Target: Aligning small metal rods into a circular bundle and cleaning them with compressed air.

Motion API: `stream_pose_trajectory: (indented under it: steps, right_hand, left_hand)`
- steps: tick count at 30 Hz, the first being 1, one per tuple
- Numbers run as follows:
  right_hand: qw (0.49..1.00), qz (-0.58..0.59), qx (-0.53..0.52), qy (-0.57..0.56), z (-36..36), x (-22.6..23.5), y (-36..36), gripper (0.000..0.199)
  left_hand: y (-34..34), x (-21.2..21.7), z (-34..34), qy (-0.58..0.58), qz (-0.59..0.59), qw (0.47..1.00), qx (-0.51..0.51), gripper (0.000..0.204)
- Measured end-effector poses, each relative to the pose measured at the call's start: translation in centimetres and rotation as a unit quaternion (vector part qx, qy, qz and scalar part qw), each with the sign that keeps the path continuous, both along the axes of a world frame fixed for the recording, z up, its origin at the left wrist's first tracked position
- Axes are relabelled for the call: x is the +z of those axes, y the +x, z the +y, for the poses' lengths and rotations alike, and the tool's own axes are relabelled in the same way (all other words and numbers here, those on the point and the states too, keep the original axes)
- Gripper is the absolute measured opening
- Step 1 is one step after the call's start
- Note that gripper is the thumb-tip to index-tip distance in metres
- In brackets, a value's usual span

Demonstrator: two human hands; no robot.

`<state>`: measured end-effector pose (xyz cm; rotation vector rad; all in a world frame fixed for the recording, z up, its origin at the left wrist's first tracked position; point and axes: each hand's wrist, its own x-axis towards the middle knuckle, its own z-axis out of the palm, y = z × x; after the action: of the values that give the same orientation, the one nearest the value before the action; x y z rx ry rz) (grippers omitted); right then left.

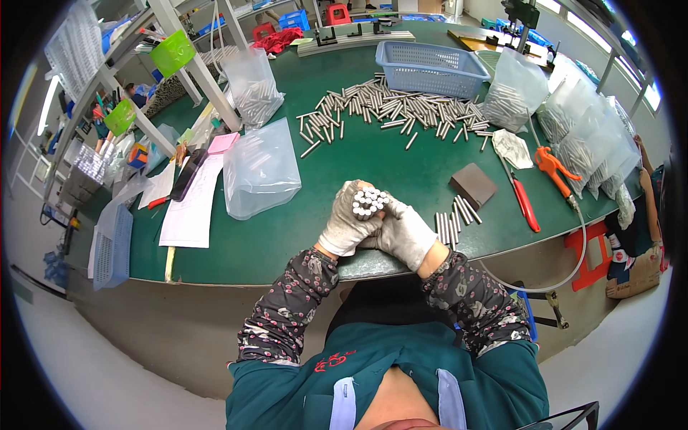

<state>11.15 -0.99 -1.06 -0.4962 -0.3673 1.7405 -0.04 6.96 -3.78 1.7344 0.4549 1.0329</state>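
Gloved hands around rod bundle at table edge.

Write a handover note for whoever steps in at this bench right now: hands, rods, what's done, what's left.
Left hand and right hand, both gloved, are clasped together round a bundle of metal rods, ends up, near the table's front edge.
A few rods lie in a row right of the hands, beside a dark block.
Loose pile of rods lies mid-table before the blue basket.
Done: filled clear bags at the right.
Left: the loose pile; a flat clear bag lies left of the hands.
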Motion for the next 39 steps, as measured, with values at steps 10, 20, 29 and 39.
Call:
stream_pose_trajectory:
  steps: [10, 20, 29, 39]
  right_hand:
    - [0.998, -0.034, -0.055, 0.000, -0.3, -0.5, 0.9, 0.042]
    - [0.994, 0.029, -0.056, 0.084, 0.0, -2.9, 1.4, 0.033]
    - [0.993, 0.089, -0.059, 0.059, -0.4, -2.2, 1.2, 0.034]
    - [0.993, 0.070, -0.060, 0.070, 0.2, -3.4, 1.2, 0.041]
  left_hand:
    - [0.5, -0.6, 0.4, -0.017, 0.047, 0.999, -0.019, 0.052]
    - [0.6, 0.6, 0.0, 0.034, 0.122, 0.992, -0.008, 0.049]
    - [0.6, 1.1, -0.3, 0.014, 0.125, 0.992, -0.024, 0.048]
    - [0.7, 1.0, -0.2, -0.150, 0.098, 0.982, -0.065, 0.054]
